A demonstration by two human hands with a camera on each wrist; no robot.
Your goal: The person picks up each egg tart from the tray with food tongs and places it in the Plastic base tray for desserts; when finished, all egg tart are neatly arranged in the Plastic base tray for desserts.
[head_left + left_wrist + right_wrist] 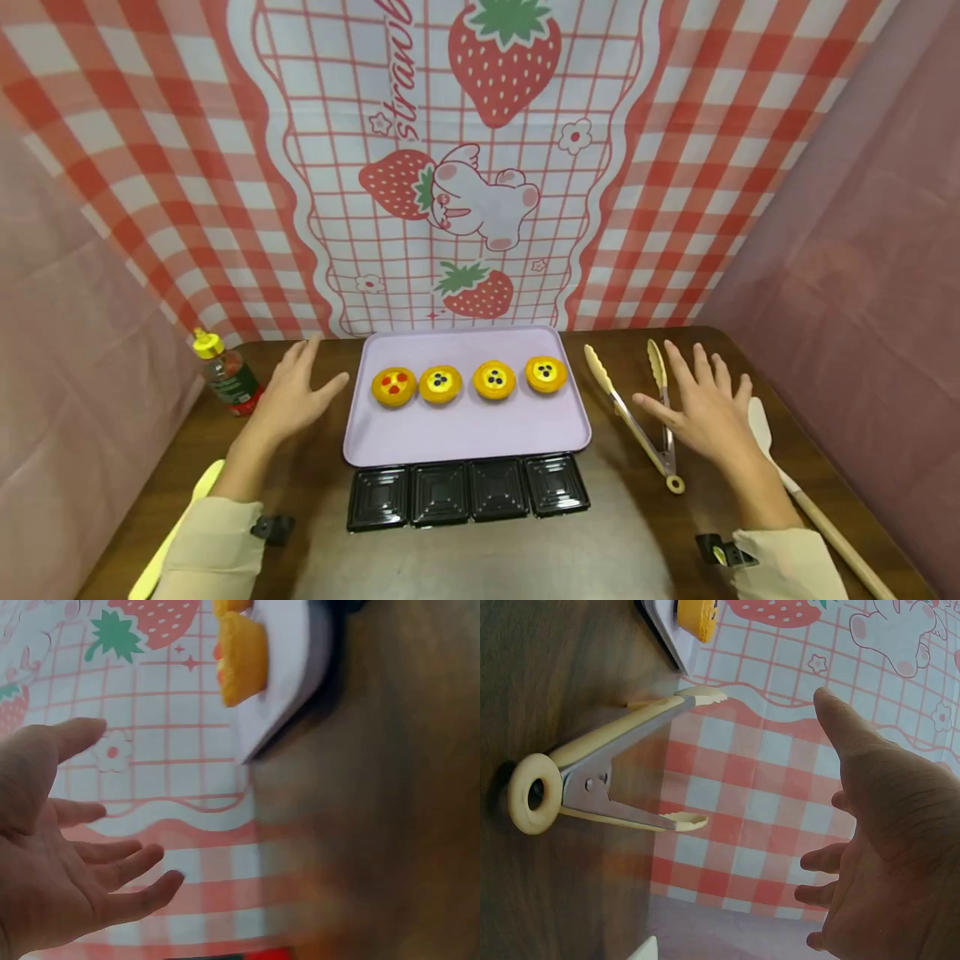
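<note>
Both hands hover over the table with fingers spread and hold nothing. The left hand [292,402] is between a squeeze bottle with a yellow cap [228,375] and a lilac tray [465,437]. My right hand [708,410] is near spread tongs [637,425] with cream tips, just to their right. On the tray stand several egg tarts in a row: the leftmost tart [393,387] has red toppings, while the others, such as the rightmost tart [546,374], bear dark blue ones. The right wrist view shows the tongs [615,757] lying apart from the fingers.
Several black square plastic trays [438,493] stand in a row before the lilac tray, on a grey metallic-looking surface [480,558]. A yellow utensil [176,533] lies at the left. A white spatula with a wooden handle [832,533] lies at the right. A strawberry-print cloth [465,275] hangs behind.
</note>
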